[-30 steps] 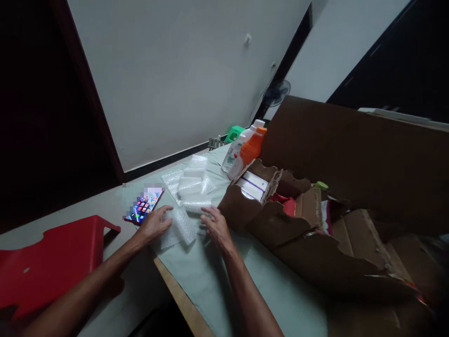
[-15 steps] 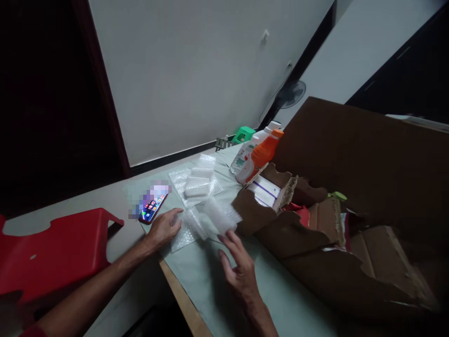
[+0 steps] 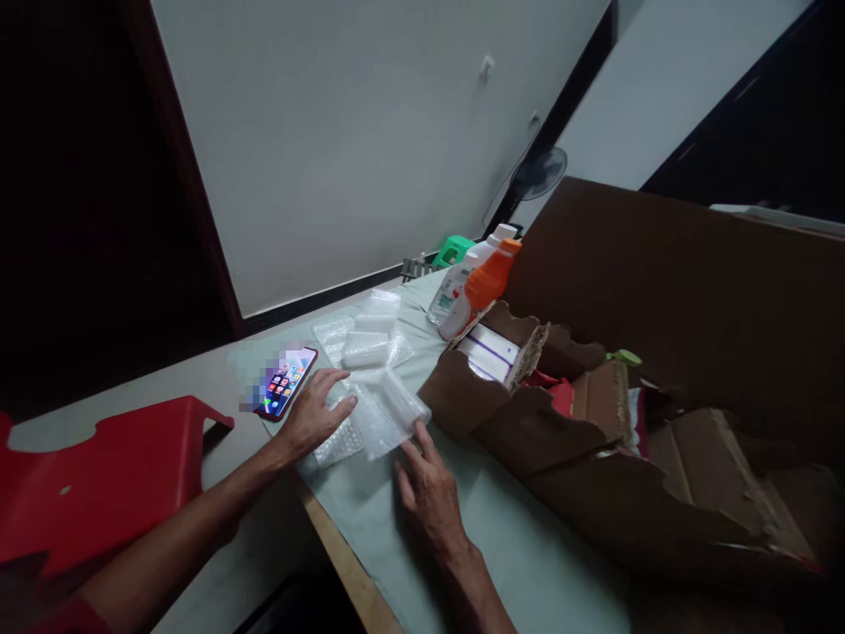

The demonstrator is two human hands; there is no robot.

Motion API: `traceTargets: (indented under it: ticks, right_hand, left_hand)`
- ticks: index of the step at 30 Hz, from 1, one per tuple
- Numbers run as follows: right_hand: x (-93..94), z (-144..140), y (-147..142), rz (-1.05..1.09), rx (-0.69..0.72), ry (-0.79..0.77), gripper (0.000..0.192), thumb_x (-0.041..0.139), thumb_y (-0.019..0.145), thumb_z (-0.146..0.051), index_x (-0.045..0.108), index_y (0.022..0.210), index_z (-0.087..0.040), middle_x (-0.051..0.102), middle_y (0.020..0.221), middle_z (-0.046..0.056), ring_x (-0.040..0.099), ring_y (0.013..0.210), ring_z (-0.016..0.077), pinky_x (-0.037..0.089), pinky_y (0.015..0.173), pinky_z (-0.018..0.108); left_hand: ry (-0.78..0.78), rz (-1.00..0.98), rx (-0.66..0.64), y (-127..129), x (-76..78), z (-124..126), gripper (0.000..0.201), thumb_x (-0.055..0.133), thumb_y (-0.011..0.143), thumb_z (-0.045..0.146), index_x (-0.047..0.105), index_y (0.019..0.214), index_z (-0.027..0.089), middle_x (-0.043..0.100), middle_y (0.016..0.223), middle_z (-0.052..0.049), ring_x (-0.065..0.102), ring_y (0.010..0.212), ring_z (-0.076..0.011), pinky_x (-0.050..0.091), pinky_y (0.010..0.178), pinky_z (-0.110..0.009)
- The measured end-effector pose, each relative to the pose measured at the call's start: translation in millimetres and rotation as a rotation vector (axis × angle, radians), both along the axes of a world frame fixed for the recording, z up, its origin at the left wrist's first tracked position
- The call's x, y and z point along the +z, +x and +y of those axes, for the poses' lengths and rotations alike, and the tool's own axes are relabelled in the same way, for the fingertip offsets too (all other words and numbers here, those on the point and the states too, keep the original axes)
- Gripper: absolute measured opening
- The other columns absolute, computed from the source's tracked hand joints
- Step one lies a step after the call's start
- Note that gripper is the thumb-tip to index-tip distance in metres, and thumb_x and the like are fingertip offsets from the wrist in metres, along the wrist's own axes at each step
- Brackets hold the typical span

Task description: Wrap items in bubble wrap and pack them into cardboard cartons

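Observation:
My left hand (image 3: 315, 409) hovers at the left edge of a sheet of clear bubble wrap (image 3: 371, 421), its thumb and fingers apart and holding nothing. A rolled part of bubble wrap (image 3: 404, 398) lies across that sheet. At the roll's near end is my right hand (image 3: 430, 493), index finger stretched out and touching it, the other fingers loosely bent. More folded bubble wrap pieces (image 3: 367, 350) are stacked just behind. A phone (image 3: 285, 383) with a lit screen rests beside my left hand, its upper left blurred out.
On the right stands a large brown cardboard box (image 3: 528, 440) with ragged cut flaps and white boxes (image 3: 489, 352) inside. An orange bottle (image 3: 488, 280) and a clear bottle (image 3: 450, 292) stand behind. A red plastic stool (image 3: 119, 475) is at the left, below the table.
The rolled bubble wrap, blurred earlier, now lies lower on the sheet, nearer my left hand. My right hand has shifted left with it. My left hand has spread its fingers more.

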State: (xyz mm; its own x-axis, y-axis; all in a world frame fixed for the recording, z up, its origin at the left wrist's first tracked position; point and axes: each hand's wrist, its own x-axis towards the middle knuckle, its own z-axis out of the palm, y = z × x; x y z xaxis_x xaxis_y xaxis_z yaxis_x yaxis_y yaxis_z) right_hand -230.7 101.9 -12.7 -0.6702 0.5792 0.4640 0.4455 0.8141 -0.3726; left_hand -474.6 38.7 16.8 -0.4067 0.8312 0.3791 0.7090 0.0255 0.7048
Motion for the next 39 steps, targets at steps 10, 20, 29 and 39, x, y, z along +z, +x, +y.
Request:
traceTargets:
  ticks: [10,20,29,39]
  right_hand:
    - [-22.7,3.7,27.1,0.317,-0.288,-0.262,0.024,0.052,0.093,-0.03,0.073,0.101,-0.022,0.061,0.133,0.015,0.064,0.113,0.0274,0.058,0.073,0.034]
    - [-28.6,4.5,26.9,0.404,-0.321,-0.306,0.023,0.052,0.091,-0.028,0.074,0.097,-0.022,0.064,0.126,0.013,0.062,0.115,0.0265,0.053,0.094,0.041]
    - [-26.6,5.0,25.6,0.438,-0.276,-0.311,0.021,0.053,0.088,-0.025,0.074,0.091,-0.021,0.067,0.121,0.013,0.064,0.111,0.0244,0.052,0.095,0.039]
    - [5.8,-17.7,38.9,0.59,-0.225,-0.514,0.033,0.061,0.086,-0.039,0.069,0.111,-0.02,0.067,0.121,0.015,0.07,0.091,0.0233,0.057,0.07,0.033]
  left_hand:
    - [-0.095,0.222,0.081,-39.8,4.6,62.9,0.043,0.069,0.078,0.026,0.065,0.121,0.02,0.058,0.13,-0.012,0.049,0.124,-0.0327,0.04,0.107,-0.048]
    - [-0.136,0.319,0.126,-43.3,19.0,99.2,0.017,0.051,0.088,0.017,0.067,0.093,0.021,0.066,0.11,-0.01,0.054,0.112,-0.0287,0.039,0.099,-0.043]
    - [-0.242,0.298,0.093,-20.6,22.2,107.4,0.027,0.068,0.067,0.014,0.067,0.093,0.02,0.07,0.093,-0.01,0.059,0.1,-0.0311,0.043,0.089,-0.041]
    - [-0.017,-0.015,-0.095,30.8,105.9,16.9,0.027,0.063,0.077,0.033,0.059,0.102,0.02,0.068,0.096,-0.003,0.062,0.08,-0.0189,0.048,0.074,-0.03]
